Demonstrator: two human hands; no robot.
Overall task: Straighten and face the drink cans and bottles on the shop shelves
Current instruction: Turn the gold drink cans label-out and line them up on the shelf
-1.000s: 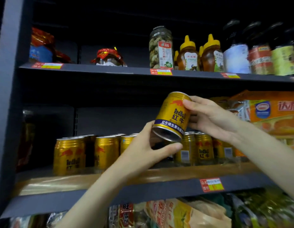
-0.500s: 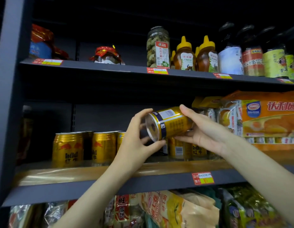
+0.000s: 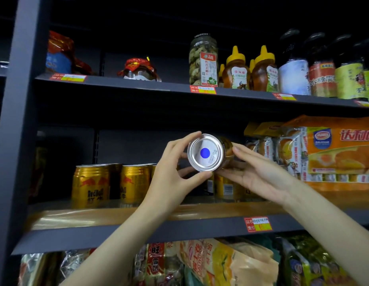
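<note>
A gold drink can (image 3: 206, 153) is held sideways in the air over the middle shelf (image 3: 138, 234), its silver base with a blue dot turned toward me. My left hand (image 3: 171, 178) grips the base rim with curled fingers and thumb. My right hand (image 3: 259, 172) cups the can's far side and underside. Two gold cans (image 3: 90, 185) (image 3: 134, 183) stand upright at the shelf's left with their labels forward, and several more gold cans (image 3: 224, 186) stand behind my hands, partly hidden.
Orange snack packs (image 3: 332, 151) fill the shelf's right end. Above, the upper shelf (image 3: 158, 87) carries a tall jar (image 3: 203, 58), honey bottles (image 3: 237, 69) and dark bottles (image 3: 321, 65). Bagged snacks (image 3: 210, 263) lie below. A dark upright post (image 3: 14, 131) bounds the left side.
The can has turned from tilted upright to lying sideways, so its base now faces me. Both hands stayed on it and shifted slightly left and down in view.
</note>
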